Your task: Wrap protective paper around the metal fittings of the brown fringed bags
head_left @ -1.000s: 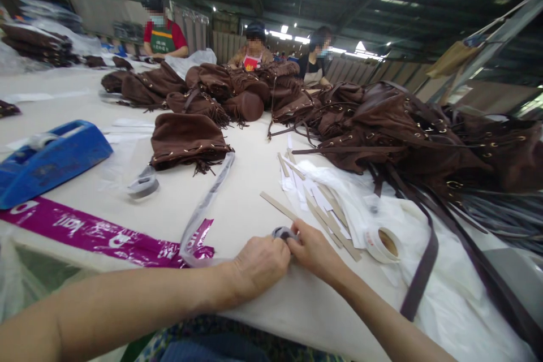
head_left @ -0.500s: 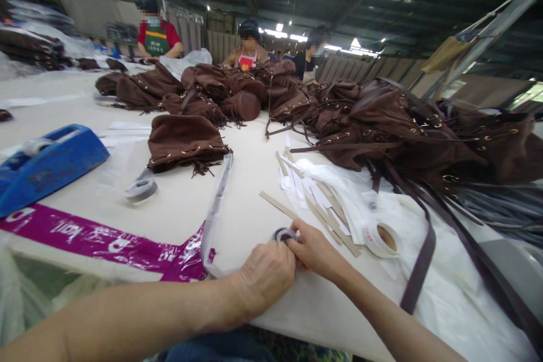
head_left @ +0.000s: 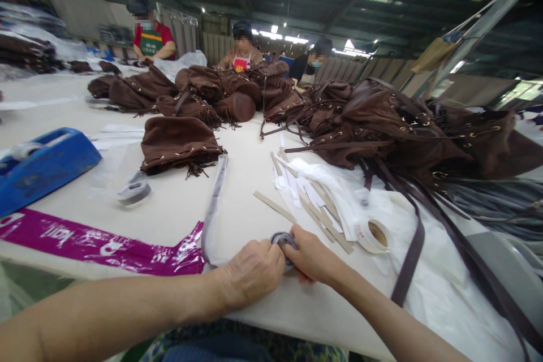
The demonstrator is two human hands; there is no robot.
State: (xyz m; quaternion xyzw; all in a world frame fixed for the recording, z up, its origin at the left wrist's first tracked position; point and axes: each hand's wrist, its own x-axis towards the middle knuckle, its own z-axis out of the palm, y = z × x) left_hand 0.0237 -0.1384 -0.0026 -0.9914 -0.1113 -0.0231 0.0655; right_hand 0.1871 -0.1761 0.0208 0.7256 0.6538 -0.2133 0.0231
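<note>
A dark strap in a clear plastic sleeve [head_left: 215,192] runs from beside a brown fringed drawstring bag [head_left: 180,140] toward me over the table. Its near end is wound into a small coil [head_left: 281,237] between my hands. My right hand [head_left: 311,253] is closed on the coil, thumb over the front. My left hand [head_left: 253,272] is closed just left of the coil, fingers curled where the strap runs in; the piece inside them is hidden. Left of the bag lies another rolled, plastic-wrapped strap [head_left: 134,189].
A heap of brown bags [head_left: 382,119] spans the back and right. Cardboard strips [head_left: 274,206], a tape roll [head_left: 373,236] and white plastic [head_left: 449,288] lie to my right. A blue tape dispenser [head_left: 51,164] and purple film [head_left: 106,246] lie left. Several people [head_left: 153,39] work beyond.
My hands have turned slightly around the coil, and more of the coil's face shows now. The whole view has shifted a little. The bag stays in place.
</note>
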